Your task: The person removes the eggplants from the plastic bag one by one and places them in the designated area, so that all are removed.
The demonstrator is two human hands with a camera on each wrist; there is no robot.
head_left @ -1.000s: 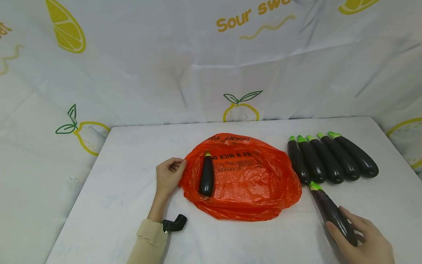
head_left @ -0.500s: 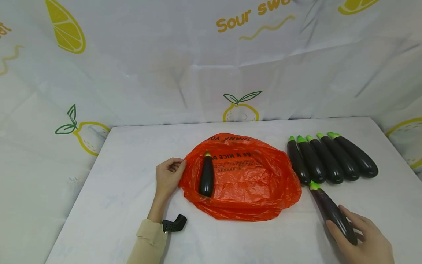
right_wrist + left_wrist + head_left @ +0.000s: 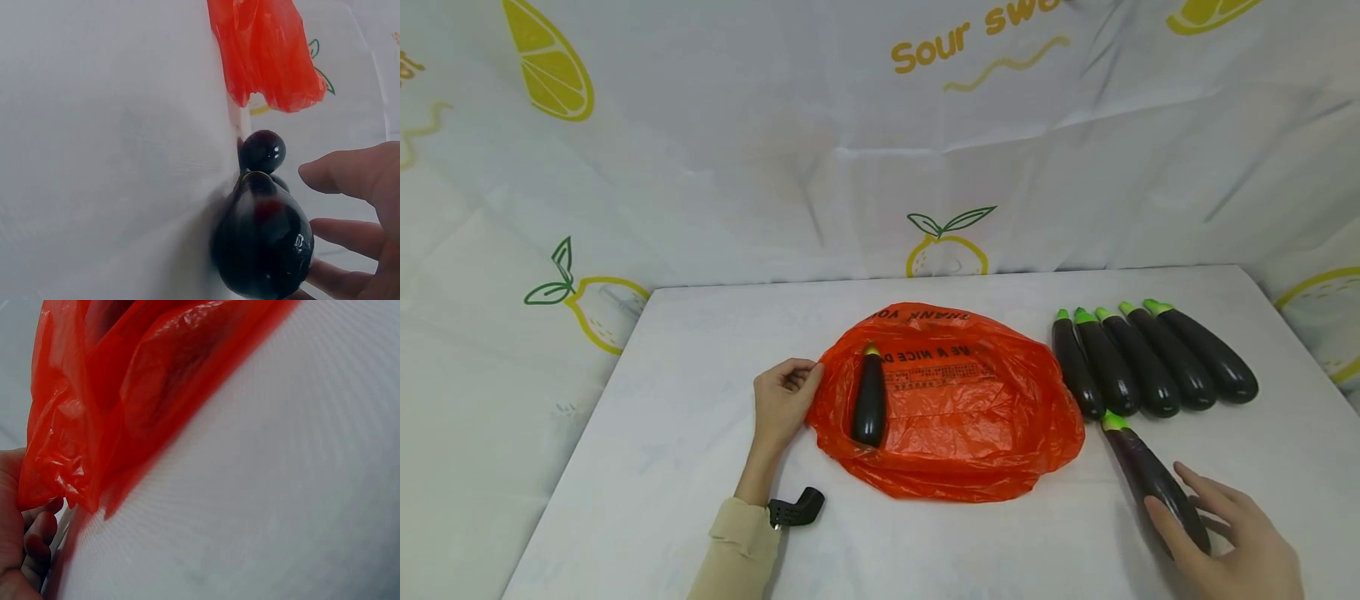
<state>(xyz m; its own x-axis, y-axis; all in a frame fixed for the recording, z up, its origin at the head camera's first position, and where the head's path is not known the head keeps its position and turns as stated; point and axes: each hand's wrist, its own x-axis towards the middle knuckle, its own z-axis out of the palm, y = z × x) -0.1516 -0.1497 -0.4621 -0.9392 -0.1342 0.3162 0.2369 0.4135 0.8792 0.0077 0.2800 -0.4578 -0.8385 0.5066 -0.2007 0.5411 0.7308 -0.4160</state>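
My left hand point(image 3: 782, 400) pinches the left rim of a red plastic bag point(image 3: 955, 433) between thumb and fingers. The bag lies with its mouth spread wide, and one eggplant point(image 3: 870, 404) rests inside at the left. In the left wrist view, the gathered bag edge point(image 3: 62, 469) sits against the fingers. My right hand point(image 3: 1240, 533) is around the blunt end of another eggplant point(image 3: 1150, 475), whose green stem points toward the row behind. In the right wrist view, the thumb point(image 3: 337, 170) stands apart from this eggplant point(image 3: 262, 244), with straight fingers point(image 3: 350, 234) along its side.
Several eggplants point(image 3: 1120, 362) lie side by side at the right of the white table point(image 3: 700, 350), close to the bag's right edge. A white cloth with lemon prints point(image 3: 760, 167) hangs behind. A black device point(image 3: 797, 507) is strapped to the left wrist.
The right hand has loosened slightly, its fingers lifting and spreading from the eggplant, which stays in place. The left hand and the bag have not visibly moved.
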